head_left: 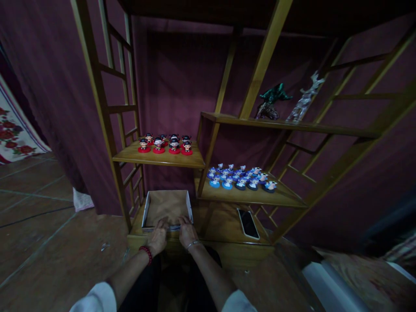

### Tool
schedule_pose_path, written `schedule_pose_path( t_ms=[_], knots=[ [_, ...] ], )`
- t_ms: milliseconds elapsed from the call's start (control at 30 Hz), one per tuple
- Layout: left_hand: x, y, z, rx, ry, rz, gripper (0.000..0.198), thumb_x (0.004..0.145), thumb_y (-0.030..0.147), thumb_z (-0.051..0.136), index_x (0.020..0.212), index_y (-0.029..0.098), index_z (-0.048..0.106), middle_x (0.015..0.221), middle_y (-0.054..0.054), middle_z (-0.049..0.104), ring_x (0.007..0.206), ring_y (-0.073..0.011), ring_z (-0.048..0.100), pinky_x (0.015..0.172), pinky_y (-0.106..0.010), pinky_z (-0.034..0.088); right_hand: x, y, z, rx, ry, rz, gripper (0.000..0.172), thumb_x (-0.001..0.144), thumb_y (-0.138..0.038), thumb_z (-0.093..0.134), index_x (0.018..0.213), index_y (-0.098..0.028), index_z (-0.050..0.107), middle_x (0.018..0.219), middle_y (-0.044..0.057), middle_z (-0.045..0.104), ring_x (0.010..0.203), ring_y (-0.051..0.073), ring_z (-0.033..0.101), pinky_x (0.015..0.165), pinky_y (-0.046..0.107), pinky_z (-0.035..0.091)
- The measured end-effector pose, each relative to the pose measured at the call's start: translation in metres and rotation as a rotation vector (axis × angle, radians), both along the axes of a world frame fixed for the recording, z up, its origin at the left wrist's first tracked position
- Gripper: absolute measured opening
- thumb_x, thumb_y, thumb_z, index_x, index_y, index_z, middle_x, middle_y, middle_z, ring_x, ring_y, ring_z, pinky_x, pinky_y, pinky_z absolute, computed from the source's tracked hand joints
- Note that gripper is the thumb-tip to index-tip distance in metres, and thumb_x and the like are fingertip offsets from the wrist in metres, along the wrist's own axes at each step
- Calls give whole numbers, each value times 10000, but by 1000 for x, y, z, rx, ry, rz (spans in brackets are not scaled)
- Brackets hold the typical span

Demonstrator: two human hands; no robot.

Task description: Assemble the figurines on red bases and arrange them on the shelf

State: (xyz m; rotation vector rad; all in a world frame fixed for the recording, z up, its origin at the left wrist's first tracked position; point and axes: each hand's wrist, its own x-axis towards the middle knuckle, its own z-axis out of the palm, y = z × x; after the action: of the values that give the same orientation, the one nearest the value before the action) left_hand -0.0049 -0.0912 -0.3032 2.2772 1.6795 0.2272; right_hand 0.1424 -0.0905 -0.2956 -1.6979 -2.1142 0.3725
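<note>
A shallow cardboard box (167,206) with white walls sits on the bottom shelf at the lower left. My left hand (158,237), with a red bead bracelet on its wrist, rests at the box's near wall. Beside it my right hand (187,232), wearing a silver bracelet, is at the same wall near the right corner. Fingers of both hands reach over the edge into the box; their tips are blurred, and whether they grip the wall is unclear. No figurines show inside the box.
Several red-based figurines (173,146) stand on the left shelf (159,160). Several blue and white figurines (241,177) occupy the right shelf (286,199). A phone (248,224) lies on the bottom shelf. Green and clear ornaments (303,102) stand higher up. Wooden uprights frame the sides.
</note>
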Motion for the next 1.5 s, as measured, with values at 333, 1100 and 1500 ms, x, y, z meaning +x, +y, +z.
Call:
schedule_pose_path(
  t_ms=[333, 1100, 1500],
  knots=[
    [-13, 4, -21, -144, 45, 115, 690, 657, -64, 344, 1332, 63, 275, 1392, -138, 294, 1301, -163, 206, 1051, -259, 184, 3, 11, -25, -65, -58, -34, 624, 641, 58, 379, 1235, -116, 458, 1181, 120, 541, 1124, 178, 470, 945, 251, 354],
    [-38, 15, -26, 5, -96, 212, 477, 725, 3, 340, 1174, 68, 486, 1163, -139, 534, 1133, -188, 439, 968, -247, 290, -16, 16, -22, -77, -66, -9, 444, 677, 34, 379, 981, -142, 650, 973, 107, 644, 945, 197, 577, 861, 270, 417],
    [-45, 15, -43, 74, -83, 167, 466, 745, 40, 334, 1182, 130, 467, 1167, -96, 517, 1175, -152, 382, 1012, -263, 246, -16, 15, -39, -87, -81, 3, 450, 698, -1, 384, 1060, -155, 601, 1034, 92, 606, 1033, 183, 476, 931, 285, 346]
  ],
)
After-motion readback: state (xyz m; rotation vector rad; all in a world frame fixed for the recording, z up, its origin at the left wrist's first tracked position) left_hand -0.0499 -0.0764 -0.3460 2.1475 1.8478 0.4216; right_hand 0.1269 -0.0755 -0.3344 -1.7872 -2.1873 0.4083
